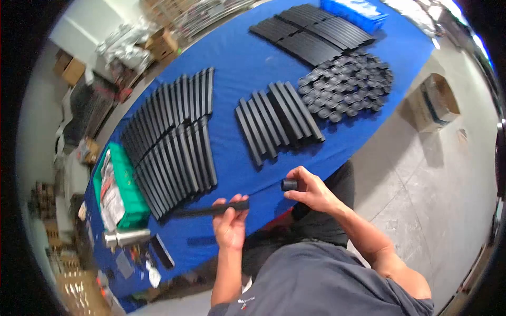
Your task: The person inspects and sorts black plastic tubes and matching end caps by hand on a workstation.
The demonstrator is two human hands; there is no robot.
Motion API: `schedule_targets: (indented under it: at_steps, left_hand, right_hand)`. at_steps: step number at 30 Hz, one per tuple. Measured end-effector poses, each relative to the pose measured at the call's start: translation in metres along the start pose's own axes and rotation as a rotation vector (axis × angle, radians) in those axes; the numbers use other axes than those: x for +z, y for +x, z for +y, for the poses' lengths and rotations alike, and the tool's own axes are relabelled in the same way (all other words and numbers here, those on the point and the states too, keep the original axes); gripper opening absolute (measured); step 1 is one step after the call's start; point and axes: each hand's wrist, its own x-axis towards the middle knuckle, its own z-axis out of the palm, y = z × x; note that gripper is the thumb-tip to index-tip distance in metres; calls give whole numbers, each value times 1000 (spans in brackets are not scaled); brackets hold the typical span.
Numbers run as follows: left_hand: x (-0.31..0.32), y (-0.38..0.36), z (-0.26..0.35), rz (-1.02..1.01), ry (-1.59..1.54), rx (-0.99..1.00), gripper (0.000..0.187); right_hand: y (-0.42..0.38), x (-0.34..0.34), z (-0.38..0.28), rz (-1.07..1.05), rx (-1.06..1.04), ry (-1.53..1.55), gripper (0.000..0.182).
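Observation:
My left hand (230, 226) is closed around a long black tube (203, 210) near its right end, with the rest of the tube stretching left over the blue table. Between the thumb and fingers of my right hand (312, 190) is a short black cylindrical cap (289, 185). A gap separates the cap from the tube's end. Beyond my hands lies a small group of black tubes (276, 118) side by side. Many round black caps (345, 87) are spread in a cluster to the right of that group.
Rows of black tubes (174, 137) cover the table's left half, and more black strips (311, 31) lie at the far end. A green bin (134, 197) stands at the left edge, a blue bin (361, 16) at the far right. A cardboard box (435, 102) sits on the floor.

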Motion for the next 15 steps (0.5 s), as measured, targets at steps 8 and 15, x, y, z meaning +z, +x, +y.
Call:
schedule_targets:
  at_steps: [8,15]
  left_hand:
    - [26,-10,4,-29,95,34,38]
    - [18,-15,9,22,116,35,37]
  right_hand:
    - [-1,77,-5,-222,100,456,40]
    - [1,87,-8,-239,117,499,41]
